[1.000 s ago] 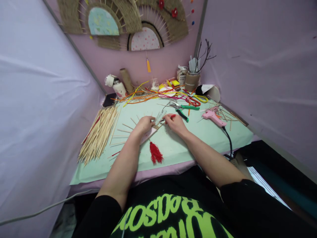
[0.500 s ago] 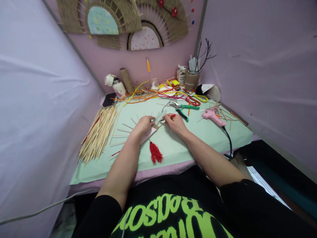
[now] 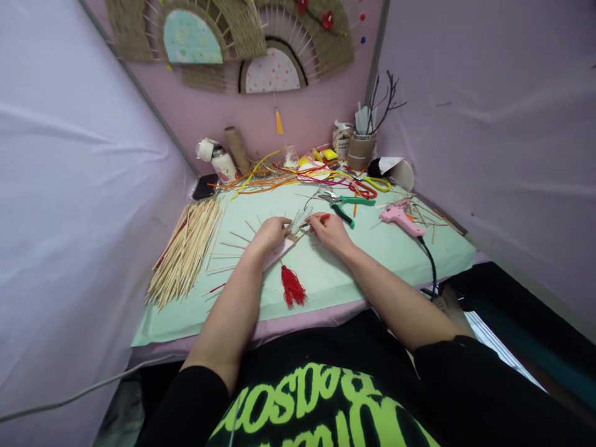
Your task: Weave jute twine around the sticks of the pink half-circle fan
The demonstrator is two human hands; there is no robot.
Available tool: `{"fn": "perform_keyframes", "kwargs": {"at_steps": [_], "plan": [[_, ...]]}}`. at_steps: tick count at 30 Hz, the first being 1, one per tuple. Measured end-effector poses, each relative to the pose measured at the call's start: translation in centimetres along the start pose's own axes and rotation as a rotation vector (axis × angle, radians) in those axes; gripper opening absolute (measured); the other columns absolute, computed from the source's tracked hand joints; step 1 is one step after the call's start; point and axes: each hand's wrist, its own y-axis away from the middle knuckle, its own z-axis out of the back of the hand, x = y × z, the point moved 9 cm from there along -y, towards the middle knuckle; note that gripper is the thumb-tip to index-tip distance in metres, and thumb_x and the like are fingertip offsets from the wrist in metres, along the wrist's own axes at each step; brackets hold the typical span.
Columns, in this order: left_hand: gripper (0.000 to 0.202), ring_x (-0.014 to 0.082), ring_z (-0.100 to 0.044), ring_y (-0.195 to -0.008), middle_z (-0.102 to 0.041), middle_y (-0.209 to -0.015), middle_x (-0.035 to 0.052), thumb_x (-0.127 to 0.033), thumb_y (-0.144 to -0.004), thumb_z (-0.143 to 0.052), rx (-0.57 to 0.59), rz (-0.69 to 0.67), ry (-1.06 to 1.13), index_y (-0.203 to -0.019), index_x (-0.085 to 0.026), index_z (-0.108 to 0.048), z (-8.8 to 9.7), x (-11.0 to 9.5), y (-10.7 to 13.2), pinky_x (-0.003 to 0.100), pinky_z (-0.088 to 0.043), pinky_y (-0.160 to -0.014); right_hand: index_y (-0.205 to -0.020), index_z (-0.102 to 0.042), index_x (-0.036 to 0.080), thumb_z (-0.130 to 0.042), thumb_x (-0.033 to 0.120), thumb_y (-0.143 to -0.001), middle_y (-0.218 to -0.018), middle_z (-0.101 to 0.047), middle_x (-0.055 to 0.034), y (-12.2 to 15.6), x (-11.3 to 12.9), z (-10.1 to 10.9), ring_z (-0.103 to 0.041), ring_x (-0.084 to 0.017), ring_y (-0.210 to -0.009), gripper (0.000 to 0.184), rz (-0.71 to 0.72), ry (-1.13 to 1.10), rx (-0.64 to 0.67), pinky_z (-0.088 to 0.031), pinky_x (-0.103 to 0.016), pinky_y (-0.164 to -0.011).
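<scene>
My left hand (image 3: 274, 233) is closed at the fingertips on a clear ruler (image 3: 299, 218), which lies across a half-made fan of thin sticks (image 3: 279, 249). The fan has a pale half-round piece at its base, and its sticks spread out to the left, partly hidden by my left forearm. A red tassel (image 3: 292, 287) lies below the base. My right hand (image 3: 328, 231) grips a red pen (image 3: 325, 216), its tip pointing left toward the ruler and the stick there. The exact contact of the tip is too small to tell.
A heap of bamboo sticks (image 3: 186, 254) lies at left. Green-handled pliers (image 3: 347, 205) rest beyond my right hand, with a corded pink glue gun (image 3: 403, 220) farther right. Coloured cords (image 3: 274, 180), a bottle (image 3: 224, 166) and a twig-filled jar (image 3: 361, 152) line the back.
</scene>
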Motion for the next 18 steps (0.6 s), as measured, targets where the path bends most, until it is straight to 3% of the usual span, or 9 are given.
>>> {"fn": "perform_keyframes", "kwargs": {"at_steps": [18], "plan": [[0.038,0.02,-0.063,-0.091,-0.071,-0.095,0.0091,-0.021,-0.081,-0.057,-0.004,0.003,-0.016,-0.117,-0.016,-0.066,0.07,-0.14,0.08,0.025,-0.043,-0.082,-0.07,-0.067,0.014,-0.041,0.03,-0.082,-0.062,-0.064,-0.0037,-0.11,-0.5,-0.24,-0.058,-0.015,-0.065,0.033,-0.011,-0.027,-0.001,-0.04,-0.023,-0.063]]}}
